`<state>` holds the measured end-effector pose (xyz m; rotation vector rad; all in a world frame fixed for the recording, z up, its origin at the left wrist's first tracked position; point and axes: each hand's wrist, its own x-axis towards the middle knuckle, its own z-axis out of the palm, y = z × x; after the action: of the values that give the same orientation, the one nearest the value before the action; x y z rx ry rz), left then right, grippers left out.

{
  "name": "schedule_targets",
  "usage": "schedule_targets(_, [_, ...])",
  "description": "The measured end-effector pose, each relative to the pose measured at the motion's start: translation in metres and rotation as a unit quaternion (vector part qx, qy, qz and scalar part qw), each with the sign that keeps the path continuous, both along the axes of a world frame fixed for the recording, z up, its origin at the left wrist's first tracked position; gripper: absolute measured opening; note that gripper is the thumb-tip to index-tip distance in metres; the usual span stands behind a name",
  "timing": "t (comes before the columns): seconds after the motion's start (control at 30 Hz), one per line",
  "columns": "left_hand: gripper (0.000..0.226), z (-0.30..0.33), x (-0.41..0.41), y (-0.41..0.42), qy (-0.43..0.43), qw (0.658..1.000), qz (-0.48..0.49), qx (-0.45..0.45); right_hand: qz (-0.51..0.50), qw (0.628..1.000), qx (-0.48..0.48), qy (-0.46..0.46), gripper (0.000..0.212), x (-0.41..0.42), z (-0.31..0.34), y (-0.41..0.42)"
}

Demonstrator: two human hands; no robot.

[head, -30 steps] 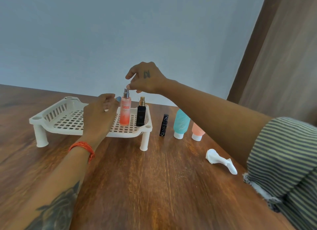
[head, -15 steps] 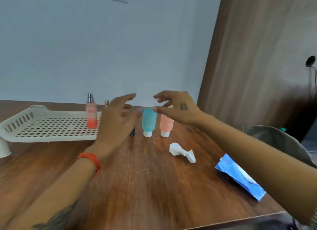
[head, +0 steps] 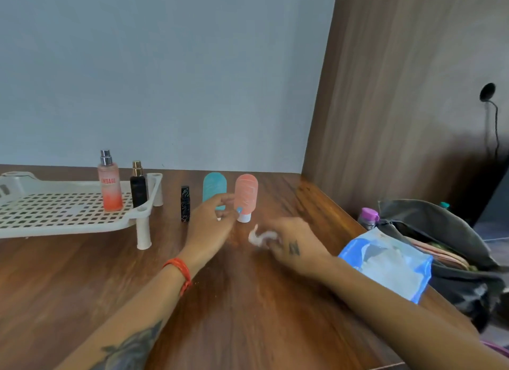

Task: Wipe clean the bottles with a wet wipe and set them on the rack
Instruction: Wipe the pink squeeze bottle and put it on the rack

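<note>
Two bottles already stand on the white rack (head: 68, 215) at its right end: the pink spray bottle (head: 109, 186) and, just beside it, the black spray bottle (head: 138, 187), both upright. Three are left on the wooden table (head: 248, 300), in a row to the right of the rack: the slim black tube (head: 185, 203), the teal bottle (head: 214, 189) and the coral bottle (head: 246, 196), the last two standing on their caps. So by count you look a little under halfway, judging only from where things stand; whether the three on the table have been wiped you cannot tell from here. Your left hand (head: 210, 223) is out in front of the teal bottle's lower part, fingers loosely curled toward the gap between teal and coral; the blur keeps you from saying whether they grip either bottle or only come close. Your right hand (head: 289, 245) is low over the table just right of the coral bottle, fingers curled round the crumpled wet wipe (head: 260, 237), which sticks out to the left of your knuckles. That reads as picking up the wipe for the next bottle. The blue wipe packet (head: 391, 265) lies near the table's right edge, beside a dark bag (head: 440, 232), should you want a fresh one.
</note>
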<state>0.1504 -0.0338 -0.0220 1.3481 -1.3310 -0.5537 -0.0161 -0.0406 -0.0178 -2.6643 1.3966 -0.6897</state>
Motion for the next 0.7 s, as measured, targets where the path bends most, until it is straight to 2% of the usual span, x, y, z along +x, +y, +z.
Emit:
schedule_targets(0.1, [0.019,0.001,0.006,-0.006,0.031,0.999,0.014,-0.015,-0.058,0.983,-0.066,-0.163,0.027,0.008,0.026,-0.021])
schedule_targets(0.17, [0.022,0.002,0.007,-0.007,0.043,0.999,0.024,-0.007,-0.096,0.971,-0.087,-0.199,0.031,0.019,0.046,-0.039])
schedule_targets(0.27, [0.026,0.001,0.007,-0.008,0.046,0.998,0.03,0.004,-0.119,0.979,-0.07,-0.149,0.03,0.037,0.064,-0.066])
schedule_targets(0.43, [0.029,0.002,0.009,-0.008,0.043,0.999,0.034,-0.002,-0.112,0.992,0.03,-0.051,0.03,0.056,0.058,-0.091])
schedule_targets(0.7, [0.024,0.007,0.015,-0.009,0.064,0.998,0.005,-0.027,-0.049,0.995,0.069,-0.059,0.033,0.041,0.066,-0.052])
